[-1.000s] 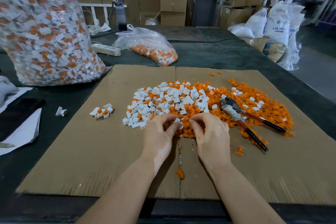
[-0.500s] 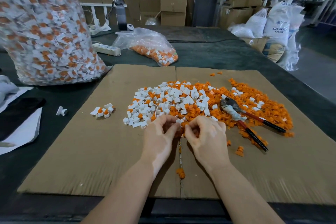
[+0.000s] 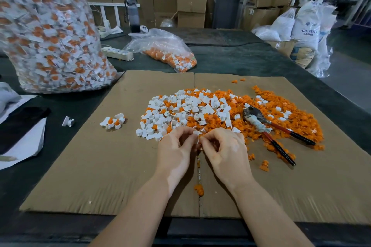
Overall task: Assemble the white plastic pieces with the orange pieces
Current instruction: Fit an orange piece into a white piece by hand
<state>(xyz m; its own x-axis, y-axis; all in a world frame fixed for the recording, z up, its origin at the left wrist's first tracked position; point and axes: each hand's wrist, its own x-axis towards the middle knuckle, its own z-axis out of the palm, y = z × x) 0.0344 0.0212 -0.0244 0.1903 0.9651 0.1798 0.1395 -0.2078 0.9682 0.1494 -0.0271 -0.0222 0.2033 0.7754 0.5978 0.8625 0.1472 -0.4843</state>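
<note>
Both hands meet at the near edge of the mixed pile (image 3: 210, 110) of white and orange plastic pieces, which lies on the flattened cardboard sheet (image 3: 90, 166). The left hand (image 3: 174, 150) has its fingers curled and pinches a small white piece (image 3: 196, 132) at its fingertips; the right hand (image 3: 224, 150), also curled, pinches a bit of orange (image 3: 200, 137) pressed against that white piece, so the two parts touch between the thumbs. How far they are joined cannot be told. Within the pile, white pieces lie mostly on its left side and orange ones spread to its right. A pair of pliers (image 3: 269, 126) with dark handles rests on the right part of the pile, handles pointing toward the near right. Left of the pile, apart from it, sits a small cluster of joined white-and-orange pieces (image 3: 112, 121), and farther left, off the cardboard on the dark table, one lone white piece (image 3: 67, 121). Beyond the pile stands a small clear bag (image 3: 164, 50) of orange parts, and to the far left of it a large clear bag (image 3: 46, 32) full of white-and-orange pieces.
</note>
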